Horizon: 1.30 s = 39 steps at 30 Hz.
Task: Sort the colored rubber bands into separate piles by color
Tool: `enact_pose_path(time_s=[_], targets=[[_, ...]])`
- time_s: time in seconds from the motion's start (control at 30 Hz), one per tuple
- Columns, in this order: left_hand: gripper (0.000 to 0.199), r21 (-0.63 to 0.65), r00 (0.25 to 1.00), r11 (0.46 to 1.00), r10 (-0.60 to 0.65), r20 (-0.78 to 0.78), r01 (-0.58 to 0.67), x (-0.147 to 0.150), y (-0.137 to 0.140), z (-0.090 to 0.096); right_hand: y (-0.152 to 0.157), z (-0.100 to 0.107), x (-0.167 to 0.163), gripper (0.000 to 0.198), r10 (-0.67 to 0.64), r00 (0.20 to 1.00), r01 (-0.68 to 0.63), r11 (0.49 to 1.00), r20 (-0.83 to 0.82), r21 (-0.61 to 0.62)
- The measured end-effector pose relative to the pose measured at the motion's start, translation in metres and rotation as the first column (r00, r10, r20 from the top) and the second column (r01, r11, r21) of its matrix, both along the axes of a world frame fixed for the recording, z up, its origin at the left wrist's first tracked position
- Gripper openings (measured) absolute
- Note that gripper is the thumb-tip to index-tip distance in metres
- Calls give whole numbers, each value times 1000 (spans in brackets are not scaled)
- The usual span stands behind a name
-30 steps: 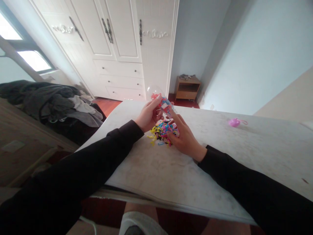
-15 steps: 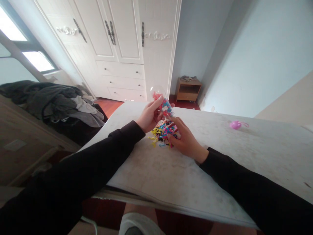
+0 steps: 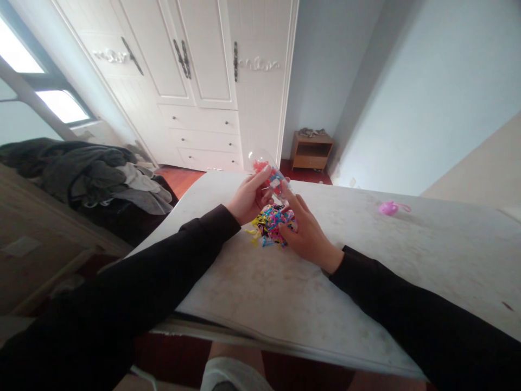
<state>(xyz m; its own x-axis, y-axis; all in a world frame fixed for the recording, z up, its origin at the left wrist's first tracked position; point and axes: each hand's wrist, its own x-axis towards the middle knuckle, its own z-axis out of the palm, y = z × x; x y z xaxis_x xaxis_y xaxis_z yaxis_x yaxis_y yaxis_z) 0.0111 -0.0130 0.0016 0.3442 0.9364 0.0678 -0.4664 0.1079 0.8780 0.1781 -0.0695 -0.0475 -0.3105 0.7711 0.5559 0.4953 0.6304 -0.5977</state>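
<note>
My left hand (image 3: 251, 197) is wrapped round a clear plastic jar (image 3: 257, 157), which is tilted with its mouth down to the right. Red and blue bits show through its wall. Below the mouth, on the pale table (image 3: 260, 288), lies a pile of small colourful pieces (image 3: 272, 224) that look like hair ties, in yellow, pink, blue and black. My right hand (image 3: 309, 231) is at the right edge of the pile, thumb and fingers apart. Its index finger reaches up to the jar's mouth, and its thumb is beside the pile.
A pink rounded piece with a loop strap (image 3: 389, 208) lies on the table's right side. Behind the table stand a white wardrobe (image 3: 199, 117) and a small wooden cabinet (image 3: 312, 160). Dark clothes (image 3: 77, 168) are heaped at the left.
My right index finger has lifted from the pile toward the jar's mouth. The jar has shifted slightly and remains in my left hand.
</note>
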Motion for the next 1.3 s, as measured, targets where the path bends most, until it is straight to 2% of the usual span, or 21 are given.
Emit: enact_pose_path(time_s=[0.07,0.17,0.43,0.7,0.93,1.03,1.17,1.3], targets=[[30,37,997,997,-71,-27,72,3,-3,-5,2,-2,0,97,2,1000,-2,1000,8,9],[30,77,994,992,-95,-47,98,5,-7,-8,6,-3,0,98,47,999,-46,998,-10,43],[42,11,1000,1000,29,-9,-29,-4,2,4,4,4,1,76,128,992,-128,991,-11,37],[43,7,995,995,101,3,-101,-6,6,7,1,3,2,53,53,995,-50,998,-87,42],[45,-24,997,997,74,8,-74,-5,7,2,-2,8,2,41,-36,991,55,987,-130,149],[44,-57,997,995,80,16,-79,-5,7,2,-3,10,3,46,-47,991,67,985,-126,158],[39,-81,997,995,67,32,-64,-2,3,5,-2,7,3,72,-48,997,55,991,-57,122],[31,-4,999,999,-53,8,53,3,-6,0,0,2,1,89,-72,997,72,995,8,63]])
